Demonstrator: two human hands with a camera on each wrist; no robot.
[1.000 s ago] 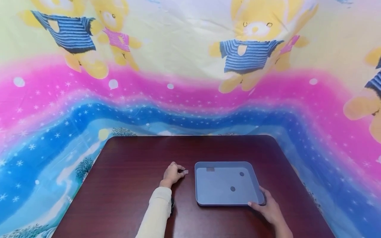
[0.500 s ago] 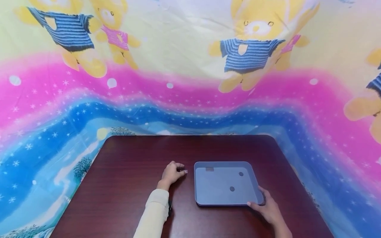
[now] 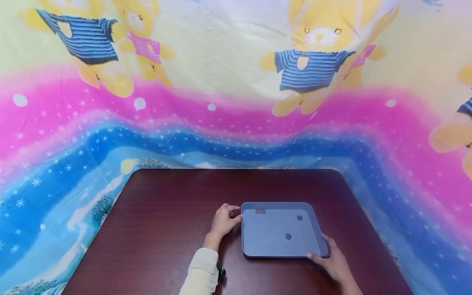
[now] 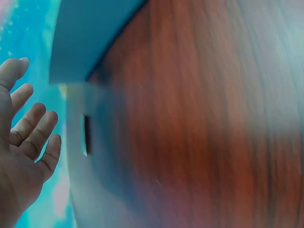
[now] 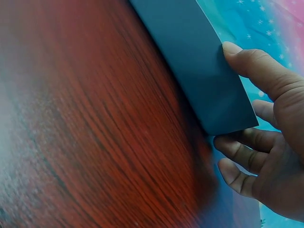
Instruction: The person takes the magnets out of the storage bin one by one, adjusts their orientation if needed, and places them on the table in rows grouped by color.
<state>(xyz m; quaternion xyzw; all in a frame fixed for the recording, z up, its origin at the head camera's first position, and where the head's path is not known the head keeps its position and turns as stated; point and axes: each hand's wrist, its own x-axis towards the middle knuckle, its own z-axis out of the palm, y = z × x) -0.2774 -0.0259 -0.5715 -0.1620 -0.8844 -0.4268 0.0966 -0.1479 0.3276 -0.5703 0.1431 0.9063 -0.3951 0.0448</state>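
A shallow blue-grey tray (image 3: pixel 269 250) lies on the table. My right hand (image 3: pixel 333 260) grips its near right corner, thumb at the rim and fingers round the outer side; the right wrist view shows the thumb against the tray wall (image 5: pixel 204 76). My left hand (image 3: pixel 223 221) is at the tray's left side, thumb and forefinger close to the rim; contact is unclear. The left wrist view shows its fingers spread and holding nothing. A small thin rectangular piece (image 4: pixel 85 135) lies on the table near the left hand. Inside the tray are two dark round discs (image 3: pixel 288 236) and a small brownish rectangle (image 3: pixel 260 212).
The dark red-brown wooden table (image 3: pixel 166 205) extends left of the tray and in front of it. A printed cloth (image 3: pixel 221 143) with bears and snowflakes hangs behind the table and along its sides.
My left hand has moved right, from the small piece on the table to the tray's left edge. The right hand stays at the tray's corner; the tray has hardly moved.
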